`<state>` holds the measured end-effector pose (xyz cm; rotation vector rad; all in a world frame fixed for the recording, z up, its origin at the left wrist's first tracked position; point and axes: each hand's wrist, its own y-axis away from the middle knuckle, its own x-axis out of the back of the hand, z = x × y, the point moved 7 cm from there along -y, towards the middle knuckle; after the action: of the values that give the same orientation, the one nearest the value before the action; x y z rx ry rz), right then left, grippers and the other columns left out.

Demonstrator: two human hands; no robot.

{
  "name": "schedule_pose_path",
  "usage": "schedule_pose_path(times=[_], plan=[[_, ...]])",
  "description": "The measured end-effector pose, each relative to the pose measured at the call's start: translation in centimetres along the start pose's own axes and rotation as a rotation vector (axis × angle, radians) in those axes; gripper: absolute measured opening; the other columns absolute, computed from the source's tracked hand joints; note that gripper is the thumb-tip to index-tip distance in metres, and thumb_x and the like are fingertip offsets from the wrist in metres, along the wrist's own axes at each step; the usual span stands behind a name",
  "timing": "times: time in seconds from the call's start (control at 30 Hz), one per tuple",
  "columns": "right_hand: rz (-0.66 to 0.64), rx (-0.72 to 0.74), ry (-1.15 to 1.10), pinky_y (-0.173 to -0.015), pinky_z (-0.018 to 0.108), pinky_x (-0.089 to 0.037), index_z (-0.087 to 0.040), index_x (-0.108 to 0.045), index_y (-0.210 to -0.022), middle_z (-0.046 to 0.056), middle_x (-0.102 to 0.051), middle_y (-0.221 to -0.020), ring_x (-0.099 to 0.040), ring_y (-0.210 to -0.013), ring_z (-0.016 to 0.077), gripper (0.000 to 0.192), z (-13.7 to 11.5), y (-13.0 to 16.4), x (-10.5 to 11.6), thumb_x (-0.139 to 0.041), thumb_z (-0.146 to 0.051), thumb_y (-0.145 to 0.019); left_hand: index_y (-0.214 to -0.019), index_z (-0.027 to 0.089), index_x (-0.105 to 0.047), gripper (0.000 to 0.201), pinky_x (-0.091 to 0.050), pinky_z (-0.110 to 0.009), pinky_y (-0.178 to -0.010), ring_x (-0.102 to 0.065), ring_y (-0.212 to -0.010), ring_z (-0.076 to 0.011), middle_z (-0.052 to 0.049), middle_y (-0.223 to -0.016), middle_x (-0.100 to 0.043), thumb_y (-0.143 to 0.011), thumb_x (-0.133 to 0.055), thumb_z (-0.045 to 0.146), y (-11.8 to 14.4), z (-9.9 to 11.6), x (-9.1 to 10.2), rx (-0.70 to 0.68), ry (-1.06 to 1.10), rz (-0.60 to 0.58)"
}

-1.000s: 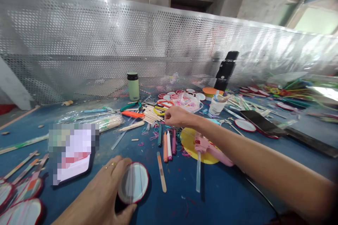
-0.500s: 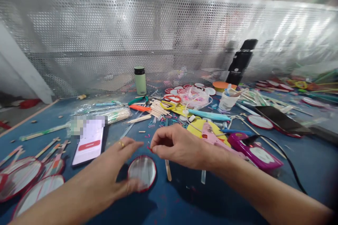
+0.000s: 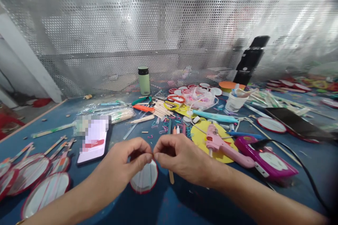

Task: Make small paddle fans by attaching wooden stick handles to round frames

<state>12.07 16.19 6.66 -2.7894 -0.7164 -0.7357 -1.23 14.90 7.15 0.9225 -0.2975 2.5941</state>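
Observation:
My left hand (image 3: 126,160) and my right hand (image 3: 182,158) meet fingertip to fingertip above the blue table (image 3: 126,205). Both are closed in a pinch; whatever lies between the fingertips is too small or hidden to make out. Just below them lies a round, red-rimmed disc (image 3: 144,180) with a pale, shiny face, its upper edge partly covered by my left hand. Beside my right wrist a wooden craft stick (image 3: 171,177) sticks out from under the hand. A pink glue gun (image 3: 218,143) rests on a yellow disc (image 3: 195,134) to the right.
A lit phone (image 3: 94,142) and several red-rimmed discs (image 3: 46,191) lie on the left. A purple power socket (image 3: 266,158) with a black cable is at right. Behind are scissors (image 3: 176,99), loose sticks (image 3: 161,108), a green bottle (image 3: 144,81) and a perforated metal screen (image 3: 163,35).
My left hand has moved from above the disc to my right hand's fingertips and closed into a pinch. The small red bit seen earlier in my right fingers is hidden. The view has shifted slightly.

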Motion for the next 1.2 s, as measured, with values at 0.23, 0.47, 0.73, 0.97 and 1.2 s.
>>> schedule_pose_path(times=[0.23, 0.47, 0.73, 0.97, 1.2], plan=[[0.057, 0.051, 0.034, -0.045, 0.016, -0.031, -0.019, -0.061, -0.076, -0.007, -0.054, -0.060, -0.043, -0.051, 0.0054, 0.005, -0.2, 0.2, 0.6, -0.058, -0.018, -0.079, -0.075, 0.020, -0.053, 0.033, -0.038, -0.024, -0.057, -0.048, -0.063, -0.0134, 0.003, -0.068, -0.052, -0.095, -0.042, 0.043, 0.1, -1.1, -0.9, 0.009, 0.012, -0.084], [0.021, 0.070, 0.057, -0.051, 0.018, -0.036, -0.020, -0.068, -0.080, -0.006, -0.053, -0.059, -0.047, -0.053, 0.0065, 0.010, -0.6, 0.4, -0.1, -0.066, -0.028, -0.083, -0.078, 0.022, -0.049, 0.031, -0.036, -0.025, -0.058, -0.045, -0.064, -0.0148, 0.003, -0.070, -0.050, -0.097, -0.036, 0.042, 0.3, -0.4, -0.5, -0.029, -0.108, -0.015], [0.023, 0.095, 0.000, -0.050, 0.017, -0.035, -0.018, -0.070, -0.074, -0.005, -0.057, -0.064, -0.048, -0.056, 0.0053, 0.011, -0.8, 0.5, -0.1, -0.061, -0.014, -0.080, -0.080, 0.022, -0.047, 0.031, -0.034, -0.028, -0.060, -0.046, -0.066, -0.0155, 0.004, -0.071, -0.051, -0.098, -0.034, 0.043, 0.5, -1.3, -1.1, 0.013, -0.131, -0.075], [-0.056, -0.108, -0.210, -0.038, 0.014, -0.034, -0.016, -0.069, -0.073, -0.008, -0.052, -0.052, -0.044, -0.040, 0.0037, 0.013, 0.9, 0.1, -0.6, -0.057, -0.018, -0.078, -0.077, 0.022, -0.047, 0.027, -0.034, -0.027, -0.061, -0.046, -0.067, -0.0146, 0.004, -0.071, -0.049, -0.097, -0.035, 0.036, 0.7, -1.6, -1.4, 0.047, -0.045, -0.150], [-0.029, -0.103, -0.320, -0.037, 0.014, -0.037, -0.016, -0.065, -0.071, -0.007, -0.053, -0.053, -0.045, -0.041, 0.0040, 0.005, 0.6, 0.1, -0.8, -0.061, -0.017, -0.073, -0.071, 0.021, -0.049, 0.021, -0.033, -0.025, -0.058, -0.046, -0.064, -0.0126, 0.006, -0.067, -0.050, -0.091, -0.044, 0.027, 0.8, 0.0, -1.1, 0.001, -0.039, -0.109]])
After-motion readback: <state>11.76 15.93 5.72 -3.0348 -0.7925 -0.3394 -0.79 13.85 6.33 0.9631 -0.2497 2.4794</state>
